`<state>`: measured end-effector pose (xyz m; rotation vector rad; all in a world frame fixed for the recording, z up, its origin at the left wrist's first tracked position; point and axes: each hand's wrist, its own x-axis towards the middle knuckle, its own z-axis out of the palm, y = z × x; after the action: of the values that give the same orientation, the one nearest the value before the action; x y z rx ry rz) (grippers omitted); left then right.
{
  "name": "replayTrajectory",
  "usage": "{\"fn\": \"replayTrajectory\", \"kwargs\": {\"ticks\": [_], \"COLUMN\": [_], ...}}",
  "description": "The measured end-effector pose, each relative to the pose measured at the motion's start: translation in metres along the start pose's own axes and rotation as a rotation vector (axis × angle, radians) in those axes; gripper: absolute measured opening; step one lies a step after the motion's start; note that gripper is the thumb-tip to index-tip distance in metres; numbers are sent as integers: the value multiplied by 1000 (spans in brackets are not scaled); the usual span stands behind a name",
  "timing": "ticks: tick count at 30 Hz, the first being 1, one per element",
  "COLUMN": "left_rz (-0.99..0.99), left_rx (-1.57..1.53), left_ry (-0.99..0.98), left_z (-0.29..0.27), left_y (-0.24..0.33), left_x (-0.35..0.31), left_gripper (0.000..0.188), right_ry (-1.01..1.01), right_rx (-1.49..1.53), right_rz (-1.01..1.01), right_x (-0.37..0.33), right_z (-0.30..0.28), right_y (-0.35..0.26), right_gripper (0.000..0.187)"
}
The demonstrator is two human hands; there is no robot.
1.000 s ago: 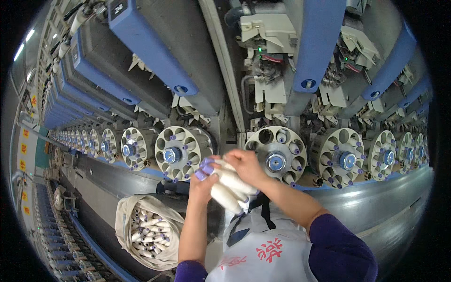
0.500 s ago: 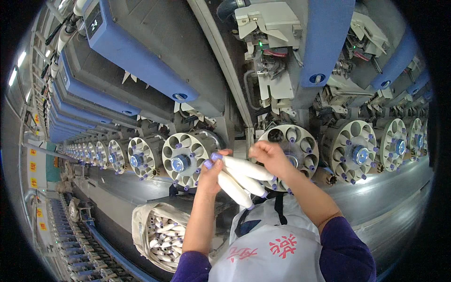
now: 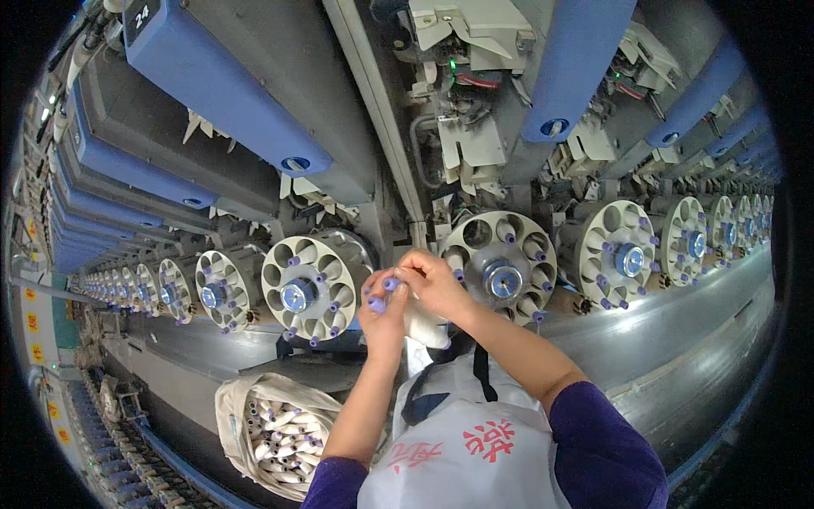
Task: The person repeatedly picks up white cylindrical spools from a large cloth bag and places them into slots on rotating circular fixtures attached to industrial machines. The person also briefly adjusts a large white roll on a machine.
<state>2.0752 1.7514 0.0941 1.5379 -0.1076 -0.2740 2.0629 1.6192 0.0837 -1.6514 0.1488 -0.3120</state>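
Left grip (image 3: 381,318) clasping bobbins (image 3: 424,327) | right grip (image 3: 434,287) partly hiding them, hold unclear | cloth sack (image 3: 231,411) left | magazines (image 3: 487,250) ahead

White yarn bobbins (image 3: 426,329) with purple ends (image 3: 376,304)

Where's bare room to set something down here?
The metal surface below the right-side round magazines and right of the apron looks bare; its slope is unclear. Crowded: the left hand and right hand, close together at the bobbins, and the bobbin-filled sack.

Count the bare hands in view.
2: the left hand holding white bobbins, the right hand close beside it near their purple ends; no others show.
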Motion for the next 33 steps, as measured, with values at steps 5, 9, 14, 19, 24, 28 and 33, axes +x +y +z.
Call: {"fn": "replayTrajectory", "kwargs": {"ticks": [5,9,14,19,24,28,33], "left_rz": [26,-154,-82,-196,-244,-230,-262], "left_rx": [261,-217,-442,-648,-709,-684,-684], "left_ry": [-144,-50,-101,-311,-468,-556,-403], "left_z": [-13,-62,-82,-39,48,138,241], "left_y": [9,29,38,30,30,36,35], "left_x": [-6,5,17,21,-2,-24,-47], "left_gripper": [37,72,92,34,34,29,20], "right_ry": [-69,-8,381,122,94,218,491], "right_rx": [-117,-407,-882,-1153,-332,-133,-4], "right_rz": [186,-11,-50,241,187,175,206], "right_x": [-41,-84,-103,-109,-107,-99,-103], "right_z": [-38,-100,-106,-103,-125,-150,-221], "right_y": [-4,6,41,1,-70,-77,-65], "right_gripper": [11,8,12,33,36,40,20]}}
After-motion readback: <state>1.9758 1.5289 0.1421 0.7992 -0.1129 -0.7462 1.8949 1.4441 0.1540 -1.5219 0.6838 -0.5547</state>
